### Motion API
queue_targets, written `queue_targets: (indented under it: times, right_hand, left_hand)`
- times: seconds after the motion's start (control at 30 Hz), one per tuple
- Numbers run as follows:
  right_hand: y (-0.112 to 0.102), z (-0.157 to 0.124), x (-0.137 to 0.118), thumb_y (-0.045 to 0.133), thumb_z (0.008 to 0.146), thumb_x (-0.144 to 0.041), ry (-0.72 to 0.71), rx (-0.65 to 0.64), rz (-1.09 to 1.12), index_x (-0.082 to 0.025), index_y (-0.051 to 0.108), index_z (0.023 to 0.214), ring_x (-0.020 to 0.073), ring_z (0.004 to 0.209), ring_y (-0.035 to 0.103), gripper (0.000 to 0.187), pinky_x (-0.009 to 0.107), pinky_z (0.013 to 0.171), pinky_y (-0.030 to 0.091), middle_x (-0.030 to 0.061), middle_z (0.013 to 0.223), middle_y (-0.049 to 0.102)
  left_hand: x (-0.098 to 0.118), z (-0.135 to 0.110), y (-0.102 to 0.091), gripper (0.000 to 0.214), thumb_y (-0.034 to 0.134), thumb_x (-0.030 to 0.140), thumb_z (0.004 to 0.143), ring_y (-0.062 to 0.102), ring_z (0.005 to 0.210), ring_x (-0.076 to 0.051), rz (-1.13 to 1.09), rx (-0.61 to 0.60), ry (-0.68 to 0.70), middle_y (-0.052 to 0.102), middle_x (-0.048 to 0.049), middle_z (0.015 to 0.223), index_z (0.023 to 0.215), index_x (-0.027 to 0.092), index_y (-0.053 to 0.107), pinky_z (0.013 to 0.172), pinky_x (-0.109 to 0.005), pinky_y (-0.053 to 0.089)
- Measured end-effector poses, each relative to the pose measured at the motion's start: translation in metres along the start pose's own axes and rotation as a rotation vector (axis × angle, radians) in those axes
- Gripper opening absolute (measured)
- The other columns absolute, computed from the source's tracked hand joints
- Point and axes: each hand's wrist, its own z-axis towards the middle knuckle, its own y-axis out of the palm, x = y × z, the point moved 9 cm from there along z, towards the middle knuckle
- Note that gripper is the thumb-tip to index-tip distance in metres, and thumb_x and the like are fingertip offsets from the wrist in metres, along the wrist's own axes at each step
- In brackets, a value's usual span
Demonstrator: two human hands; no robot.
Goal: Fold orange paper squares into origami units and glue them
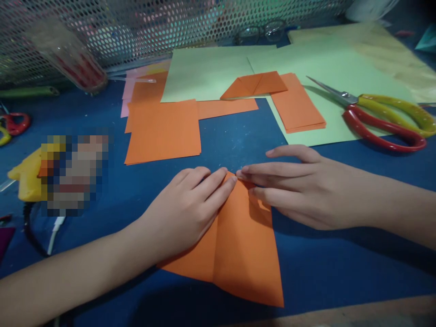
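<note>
Orange folded sheet [245, 245] lies flat on the blue mat [323, 268], near centre, its tip pointing to the far side. Your left hand [190, 204] rests on its left flap and your right hand [299, 186] on the far tip. The fingers of both are stretched flat and pressing, with nothing pinched.

The paper looks light and thin; it is likely to slide and to keep any crease. It is best pinned with flat fingertips beside the fold, or lifted by a free near corner.

Far left: stack of orange squares [163, 131]. Far right: scissors [381, 118] on green sheets [204, 72], well apart, blades pointing left. Nothing blocks the sheet.
</note>
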Motion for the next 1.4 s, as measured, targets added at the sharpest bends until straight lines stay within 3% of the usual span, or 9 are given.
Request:
queue_targets:
  times: [0.2,0.4,0.53,0.67,0.8,0.9,1.13,1.3,1.4]
  right_hand:
    - [-0.019,0.001,-0.014,0.037,0.101,-0.006,-0.156,0.077,-0.121,-0.021,0.072,0.09,0.0192,0.098,0.073,0.04,0.035,0.102,0.056,0.0118,0.097,0.079]
    - [-0.016,-0.014,-0.017,0.035,0.103,-0.011,-0.186,0.088,0.14,-0.032,0.069,0.123,0.0189,0.087,0.072,0.045,0.034,0.099,0.058,0.0004,0.076,0.073]
    - [-0.015,-0.024,-0.02,0.042,0.1,-0.01,-0.222,0.152,0.061,-0.031,0.069,0.118,0.0183,0.072,0.066,0.039,0.034,0.093,0.058,-0.0013,0.067,0.067]
    - [-0.02,-0.01,0.003,0.047,0.103,-0.026,0.093,0.171,0.007,-0.021,0.062,0.124,0.0211,0.069,0.061,0.026,0.039,0.071,0.057,0.0039,0.073,0.065]
    - [-0.006,-0.005,0.018,0.051,0.103,-0.044,0.501,0.135,0.174,-0.017,0.049,0.143,0.022,0.078,0.065,0.048,0.036,0.066,0.058,0.0135,0.106,0.065]
    - [0.005,-0.003,0.01,0.055,0.101,-0.036,0.566,0.119,0.268,-0.022,0.046,0.146,0.021,0.081,0.066,0.048,0.035,0.069,0.059,0.0128,0.117,0.064]
    - [0.006,-0.008,0.017,0.059,0.094,-0.02,0.672,0.162,0.492,-0.025,0.059,0.129,0.0114,0.059,0.055,0.036,0.022,0.049,0.045,-0.0009,0.085,0.063]
    - [0.005,-0.008,0.013,0.062,0.097,-0.024,0.621,0.144,0.546,-0.025,0.069,0.099,0.0129,0.073,0.065,0.007,0.024,0.061,0.052,0.0025,0.094,0.067]
    - [0.003,-0.007,0.011,0.063,0.099,-0.026,0.594,0.165,0.505,-0.024,0.068,0.094,0.0144,0.076,0.067,0.008,0.026,0.065,0.053,0.0035,0.093,0.068]
  left_hand:
    - [0.001,0.0,0.001,0.041,0.039,0.01,0.102,0.061,0.098,-0.032,0.006,-0.005,0.004,0.069,-0.0189,0.133,0.135,0.0,0.062,0.083,-0.043,0.052]
    - [0.001,-0.001,0.002,0.04,0.04,0.011,0.102,0.06,0.097,-0.031,0.009,0.001,-0.005,0.069,-0.0188,0.133,0.135,0.001,0.062,0.083,-0.042,0.051]
    - [0.002,-0.002,0.002,0.041,0.04,0.011,0.102,0.06,0.096,-0.031,0.015,-0.004,-0.008,0.069,-0.0184,0.133,0.135,0.001,0.061,0.083,-0.042,0.051]
    - [0.001,-0.003,0.003,0.04,0.042,0.012,0.102,0.06,0.1,-0.032,0.016,-0.02,-0.017,0.068,-0.018,0.135,0.135,0.001,0.062,0.083,-0.042,0.051]
    - [0.002,-0.003,0.002,0.04,0.041,0.012,0.103,0.06,0.102,-0.033,0.034,-0.012,-0.014,0.068,-0.0188,0.135,0.135,0.0,0.061,0.085,-0.043,0.051]
    - [0.001,-0.003,0.003,0.04,0.039,0.013,0.104,0.06,0.102,-0.033,0.018,-0.015,-0.03,0.066,-0.0194,0.139,0.134,0.0,0.061,0.085,-0.044,0.051]
    - [-0.007,-0.004,0.003,0.033,0.041,0.014,0.104,0.06,0.104,-0.032,-0.179,0.003,-0.139,0.064,-0.0171,0.141,0.126,0.006,0.064,0.087,-0.047,0.053]
    - [-0.015,-0.006,0.0,0.03,0.043,0.016,0.105,0.059,0.109,-0.031,-0.341,0.001,-0.229,0.065,-0.0176,0.134,0.123,0.007,0.064,0.091,-0.047,0.053]
    - [-0.017,-0.007,0.0,0.029,0.045,0.015,0.104,0.058,0.11,-0.028,-0.389,0.025,-0.244,0.063,-0.0178,0.132,0.123,0.007,0.065,0.096,-0.044,0.052]
